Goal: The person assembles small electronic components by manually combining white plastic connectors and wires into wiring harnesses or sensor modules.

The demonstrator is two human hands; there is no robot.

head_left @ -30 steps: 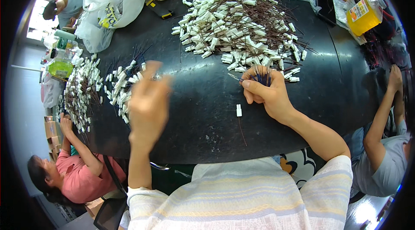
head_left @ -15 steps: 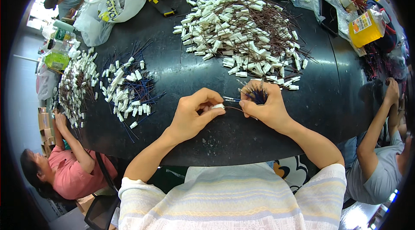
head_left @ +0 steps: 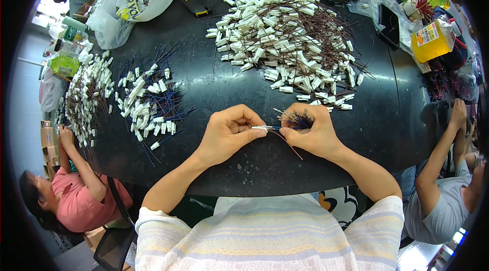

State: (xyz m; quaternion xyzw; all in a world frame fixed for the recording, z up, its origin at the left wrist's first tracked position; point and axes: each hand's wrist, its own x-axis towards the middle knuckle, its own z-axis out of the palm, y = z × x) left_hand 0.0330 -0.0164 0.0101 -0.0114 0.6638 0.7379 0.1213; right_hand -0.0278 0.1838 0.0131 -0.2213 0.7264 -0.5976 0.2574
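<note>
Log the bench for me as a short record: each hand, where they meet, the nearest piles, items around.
Left hand: pinching a white connector, brown wire trailing from it
Right hand: holding a bunch of dark blue wires
Meeting point: one blue wire reaches the connector; whether it is seated, cannot tell
Large pile: white connectors, brown wires, beyond the hands
Smaller pile: white connectors, blue wires, left
Right side: black phone, yellow bottle

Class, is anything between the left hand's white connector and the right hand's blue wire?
Nothing visible: the white connector and blue wire appear to meet between left hand and right hand; the brown wire slants off below.
</note>
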